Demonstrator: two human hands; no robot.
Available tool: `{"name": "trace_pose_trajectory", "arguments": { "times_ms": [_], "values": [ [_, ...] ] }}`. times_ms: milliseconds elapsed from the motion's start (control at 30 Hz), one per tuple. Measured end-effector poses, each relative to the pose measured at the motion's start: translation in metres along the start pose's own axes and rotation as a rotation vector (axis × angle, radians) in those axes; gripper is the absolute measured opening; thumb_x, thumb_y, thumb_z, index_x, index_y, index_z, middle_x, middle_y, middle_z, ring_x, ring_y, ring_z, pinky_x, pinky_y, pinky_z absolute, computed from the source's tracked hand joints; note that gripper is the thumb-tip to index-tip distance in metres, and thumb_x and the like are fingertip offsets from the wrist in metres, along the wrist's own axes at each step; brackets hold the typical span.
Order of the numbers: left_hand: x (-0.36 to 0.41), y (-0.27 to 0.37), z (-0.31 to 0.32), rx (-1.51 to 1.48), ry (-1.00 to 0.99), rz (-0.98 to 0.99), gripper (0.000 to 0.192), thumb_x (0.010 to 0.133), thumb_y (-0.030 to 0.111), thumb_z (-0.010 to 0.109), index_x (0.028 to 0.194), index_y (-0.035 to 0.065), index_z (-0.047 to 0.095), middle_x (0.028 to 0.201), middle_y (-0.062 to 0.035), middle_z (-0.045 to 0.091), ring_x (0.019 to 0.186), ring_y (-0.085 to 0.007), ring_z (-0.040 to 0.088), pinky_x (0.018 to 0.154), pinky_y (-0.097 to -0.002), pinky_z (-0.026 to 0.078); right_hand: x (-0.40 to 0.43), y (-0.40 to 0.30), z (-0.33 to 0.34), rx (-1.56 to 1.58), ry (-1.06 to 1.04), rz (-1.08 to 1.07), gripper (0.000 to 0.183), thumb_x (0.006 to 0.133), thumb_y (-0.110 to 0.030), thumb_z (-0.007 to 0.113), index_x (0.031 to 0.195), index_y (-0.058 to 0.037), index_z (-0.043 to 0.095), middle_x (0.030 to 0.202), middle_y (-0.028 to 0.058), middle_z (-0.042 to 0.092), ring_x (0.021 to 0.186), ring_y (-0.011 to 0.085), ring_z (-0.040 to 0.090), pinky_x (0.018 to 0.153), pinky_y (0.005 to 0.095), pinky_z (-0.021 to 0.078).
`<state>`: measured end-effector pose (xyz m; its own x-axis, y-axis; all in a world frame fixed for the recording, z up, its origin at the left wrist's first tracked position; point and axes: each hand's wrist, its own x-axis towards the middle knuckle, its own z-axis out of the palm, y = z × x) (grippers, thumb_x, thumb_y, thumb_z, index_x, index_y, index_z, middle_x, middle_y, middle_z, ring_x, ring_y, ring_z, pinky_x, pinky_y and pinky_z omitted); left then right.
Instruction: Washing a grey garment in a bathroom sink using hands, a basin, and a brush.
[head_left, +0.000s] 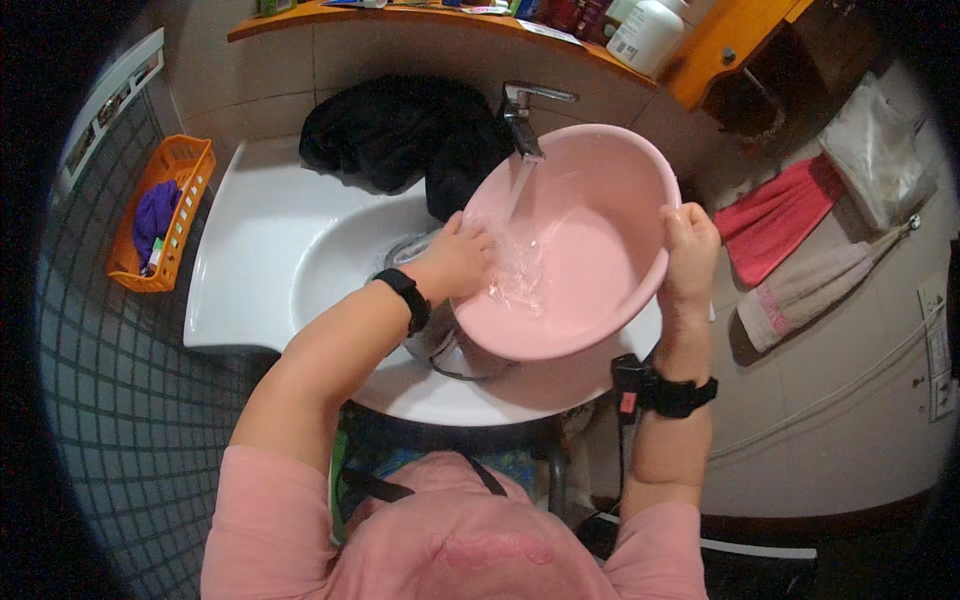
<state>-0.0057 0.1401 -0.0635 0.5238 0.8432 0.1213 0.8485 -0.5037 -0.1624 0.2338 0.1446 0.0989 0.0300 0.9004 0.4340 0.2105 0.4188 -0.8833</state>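
Observation:
A pink plastic basin (589, 247) is tilted over the white washbasin (247, 225), its mouth facing up and toward the left. My right hand (686, 244) grips its right rim. Over the left rim lies my left hand (461, 259), its fingers spread on the inner wall in the splashing water (517, 277). Water runs from the chrome faucet (523, 127) into the pink basin. Beneath it, a shiny metal vessel (431, 337) sits in the sink bowl, mostly hidden. A heap of black cloth (397, 135) rests at the back, left of the faucet.
A wooden shelf (420, 19) above carries bottles, including a white one (646, 37). At left is an orange plastic basket (161, 217) with purple cloth (155, 214). A red towel (780, 217) and a pale towel (806, 296) hang at right, near a clear plastic bag (874, 150).

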Motion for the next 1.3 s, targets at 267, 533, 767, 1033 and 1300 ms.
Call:
{"name": "trace_pose_trajectory", "arguments": {
  "times_ms": [267, 533, 767, 1033, 1300],
  "values": [
    [-0.01, 0.029, 0.002, -0.319, -0.248, -0.023, 0.053, 0.085, 0.052, 0.04, 0.126, 0.0189, 0.048, 0.133, -0.0133, 0.04, 0.126, -0.0345, 0.03, 0.1, -0.0566, 0.02, -0.074, -0.002, 0.035, -0.117, 0.179, -0.181, 0.022, 0.084, -0.011, 0.052, 0.066, -0.0065, 0.04, 0.064, -0.0055, 0.037, 0.058, 0.0037, 0.032, 0.051, 0.0204, 0.0287],
    [-0.016, 0.061, -0.012, -0.997, -0.498, 0.349, 0.062, 0.091, 0.055, 0.024, 0.136, 0.0132, 0.034, 0.14, -0.0162, 0.031, 0.131, -0.0313, 0.024, 0.11, -0.0366, 0.011, -0.101, -0.004, 0.043, -0.236, 0.221, -0.206, 0.02, 0.085, -0.012, 0.05, 0.069, -0.003, 0.043, 0.065, -0.0027, 0.041, 0.06, 0.0062, 0.036, 0.055, 0.0234, 0.0344],
    [-0.034, 0.064, -0.044, -1.172, -0.42, 0.232, 0.056, 0.092, 0.05, 0.028, 0.134, 0.014, 0.038, 0.14, -0.0148, 0.032, 0.129, -0.0335, 0.026, 0.106, -0.045, 0.016, -0.063, -0.005, 0.013, -0.092, 0.189, -0.149, 0.023, 0.083, -0.011, 0.054, 0.063, -0.0054, 0.041, 0.06, -0.0044, 0.04, 0.055, 0.0047, 0.035, 0.046, 0.0221, 0.0306],
    [-0.066, 0.05, -0.023, -0.748, -0.173, -0.009, 0.059, 0.085, 0.04, 0.052, 0.136, 0.0197, 0.032, 0.138, -0.0169, 0.032, 0.122, -0.0376, 0.032, 0.097, -0.0553, 0.027, -0.044, -0.033, 0.02, -0.413, 0.148, -0.45, 0.026, 0.075, -0.011, 0.06, 0.063, -0.0024, 0.039, 0.053, 0.0035, 0.035, 0.049, 0.0136, 0.033, 0.047, 0.0321, 0.0309],
    [-0.055, 0.074, -0.016, -0.674, -0.217, -0.016, 0.07, 0.078, 0.04, 0.059, 0.136, 0.0138, 0.029, 0.134, -0.0193, 0.036, 0.117, -0.0395, 0.038, 0.098, -0.0487, 0.03, -0.069, -0.059, 0.027, -0.678, 0.132, -0.484, 0.026, 0.074, -0.016, 0.061, 0.064, -0.0039, 0.04, 0.052, 0.0117, 0.039, 0.045, 0.0274, 0.043, 0.046, 0.0379, 0.0346]
  ]
}}
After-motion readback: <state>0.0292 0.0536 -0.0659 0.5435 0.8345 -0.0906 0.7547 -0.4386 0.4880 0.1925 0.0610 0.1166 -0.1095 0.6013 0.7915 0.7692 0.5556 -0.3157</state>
